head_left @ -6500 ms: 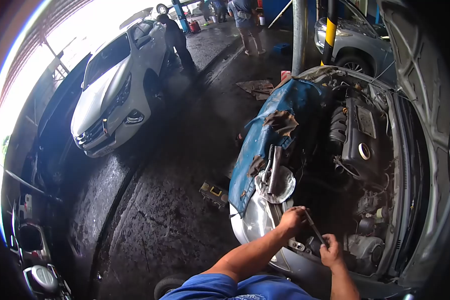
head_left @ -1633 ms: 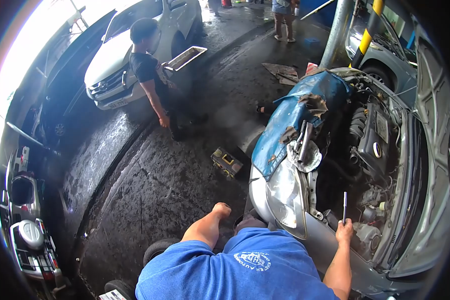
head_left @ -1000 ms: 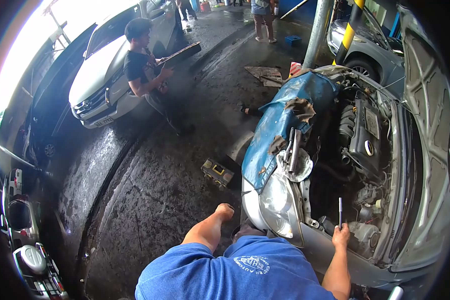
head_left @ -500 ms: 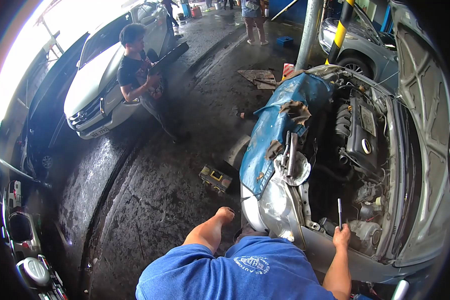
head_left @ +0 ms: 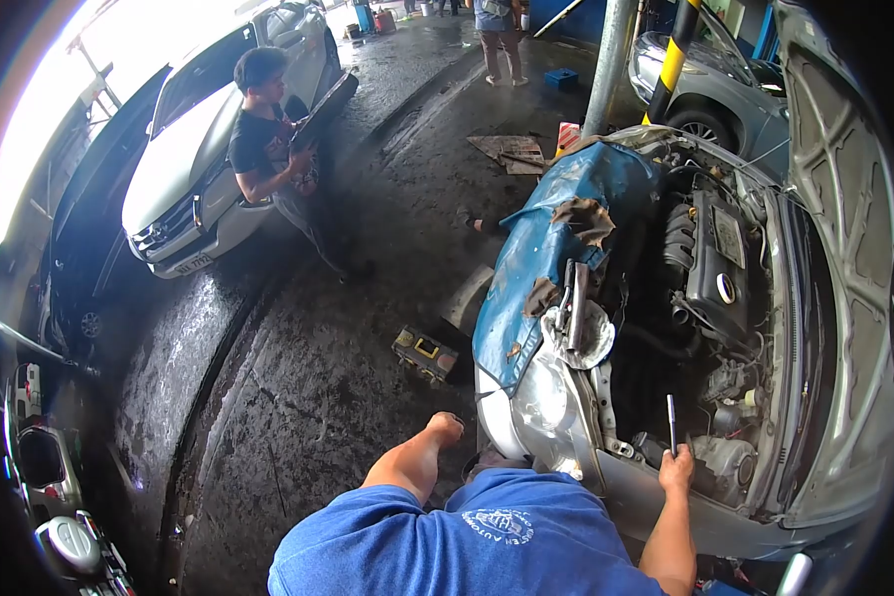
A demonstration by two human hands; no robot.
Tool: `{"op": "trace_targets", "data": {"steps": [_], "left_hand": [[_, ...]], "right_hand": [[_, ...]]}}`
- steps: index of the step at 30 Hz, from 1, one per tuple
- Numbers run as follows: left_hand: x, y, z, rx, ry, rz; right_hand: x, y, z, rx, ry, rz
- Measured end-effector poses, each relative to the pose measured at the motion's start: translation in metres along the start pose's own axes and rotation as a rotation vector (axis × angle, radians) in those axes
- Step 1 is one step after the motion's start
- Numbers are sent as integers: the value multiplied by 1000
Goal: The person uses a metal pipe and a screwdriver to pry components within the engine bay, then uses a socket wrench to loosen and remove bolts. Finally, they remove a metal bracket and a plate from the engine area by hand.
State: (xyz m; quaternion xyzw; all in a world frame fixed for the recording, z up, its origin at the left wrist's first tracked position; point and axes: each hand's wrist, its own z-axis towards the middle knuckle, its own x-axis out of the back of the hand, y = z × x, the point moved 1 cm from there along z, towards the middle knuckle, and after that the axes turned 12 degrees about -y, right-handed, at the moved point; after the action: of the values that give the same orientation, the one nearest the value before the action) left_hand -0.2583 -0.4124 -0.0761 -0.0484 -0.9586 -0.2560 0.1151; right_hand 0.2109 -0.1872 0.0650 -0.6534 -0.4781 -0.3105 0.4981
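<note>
My right hand [head_left: 677,469] is closed around a slim metal rod [head_left: 671,425], which stands nearly upright over the near corner of the engine bay. A round grey metal housing [head_left: 725,465] lies just right of that hand. My left hand [head_left: 446,428] is beside the front of the silver car, above the floor; its fingers are curled, and what they hold, if anything, is hidden. A headlight [head_left: 549,402] lies between my hands. Past it, a dark metal tool [head_left: 573,308] rests near a blue fender cover [head_left: 526,238] with brown rags [head_left: 583,221] on it.
A toolbox with a yellow handle [head_left: 425,355] sits on the wet, dark floor. The raised hood [head_left: 844,228] bounds the right side. A person [head_left: 268,149] carrying a long dark panel [head_left: 326,111] stands by a white car [head_left: 189,149]. A striped post [head_left: 670,70] rises behind.
The view has shifted very slightly. The person by the white car has tilted the dark panel more steeply. Both my hands stay nearly where they were, the rod still in the right.
</note>
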Motion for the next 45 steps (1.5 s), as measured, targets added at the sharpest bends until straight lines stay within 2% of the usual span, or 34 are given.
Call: {"op": "trace_targets", "data": {"steps": [5,11,16,24,29,34,36,39,42,44,45], "left_hand": [[0,0,4,39,-3,18],[1,9,-1,-12,2,-53],[-1,14,1,-1,-10,42],[-3,50,3,-86,-8,81],[-3,70,6,-183,-96,32],[-11,87,10,-281,-152,56],[-12,103,4,-307,-269,33],[-15,121,-1,-371,-305,41],[-22,132,5,-429,-362,-17],[-25,140,8,-484,-377,-16],[-27,142,11,-501,-379,-25]], "right_hand": [[-2,3,1,-11,8,-7],[0,-2,-2,-10,25,-10],[1,-3,-2,-37,1,-14],[-1,-2,-1,-44,10,-10],[4,-13,-5,-98,-14,-12],[-5,-2,-1,-58,9,-29],[-3,-4,-1,-72,1,-22],[-2,-11,-3,-93,-44,-32],[-5,-6,-2,-102,-29,-54],[-9,-6,-1,-41,99,-33],[-8,-8,-1,-39,100,-34]]}}
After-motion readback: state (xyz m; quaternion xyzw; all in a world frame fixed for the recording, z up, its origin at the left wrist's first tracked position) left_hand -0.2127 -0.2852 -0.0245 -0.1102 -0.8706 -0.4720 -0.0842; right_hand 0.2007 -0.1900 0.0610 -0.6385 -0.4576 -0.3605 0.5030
